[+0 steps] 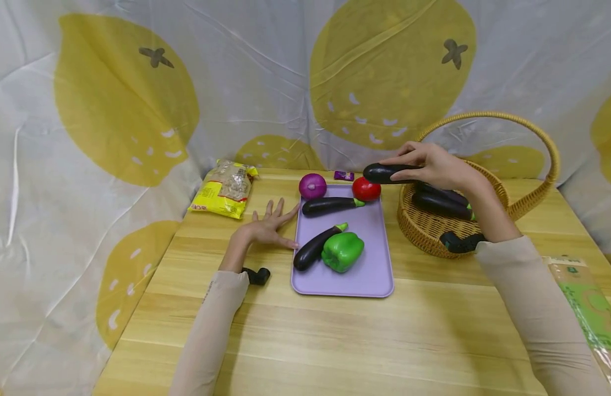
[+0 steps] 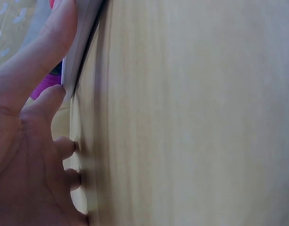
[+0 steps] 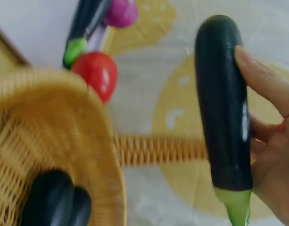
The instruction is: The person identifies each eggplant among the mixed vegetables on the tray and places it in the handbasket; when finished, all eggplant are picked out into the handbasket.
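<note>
My right hand holds a dark eggplant between thumb and fingers, above the left rim of a wicker basket. More eggplants lie inside that basket. My left hand is spread, its thumb and a fingertip at the left edge of a lilac tray. On the tray, one eggplant lies across the upper part and another eggplant slants beside a green bell pepper. A purple onion and a red tomato sit at its far corners.
A yellow snack bag lies at the back left of the wooden table. Behind the tray is a small purple packet. A green and brown package lies at the right. The basket's tall handle arches over it.
</note>
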### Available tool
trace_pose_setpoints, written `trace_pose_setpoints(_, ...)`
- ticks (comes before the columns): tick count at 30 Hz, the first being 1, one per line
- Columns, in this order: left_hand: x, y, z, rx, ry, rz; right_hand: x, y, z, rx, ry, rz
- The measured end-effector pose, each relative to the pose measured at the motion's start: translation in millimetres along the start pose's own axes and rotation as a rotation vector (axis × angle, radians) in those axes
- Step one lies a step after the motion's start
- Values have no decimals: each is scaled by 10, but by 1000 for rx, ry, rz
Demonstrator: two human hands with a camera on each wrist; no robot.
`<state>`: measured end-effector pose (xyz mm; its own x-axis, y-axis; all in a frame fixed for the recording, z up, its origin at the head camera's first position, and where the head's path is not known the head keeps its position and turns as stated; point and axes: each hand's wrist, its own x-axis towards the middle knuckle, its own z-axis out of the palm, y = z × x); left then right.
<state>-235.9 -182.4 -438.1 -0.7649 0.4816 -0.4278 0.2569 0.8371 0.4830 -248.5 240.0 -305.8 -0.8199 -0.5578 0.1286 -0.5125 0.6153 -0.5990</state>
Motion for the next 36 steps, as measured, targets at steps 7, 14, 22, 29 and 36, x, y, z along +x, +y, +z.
trace_pose_setpoints(7, -11, 24, -12, -2, -9, -2, -283, 271, -275, -18, -23, 74)
trace_pose_setpoints(14, -8, 13, -1, 10, -4, -5, -448, 505, -413, -59, -65, 113)
trace_pose_setpoints(22, 0, 31, 2, 8, -4, -13, -566, 787, -457, -65, -113, 191)
trace_pose_setpoints(29, 7, 50, 0, -1, -11, -11, -632, 1056, -410, -7, -41, 326)
trace_pose_setpoints(36, -2, 20, -7, 3, -4, -18, -572, 1265, -321, 73, 96, 470)
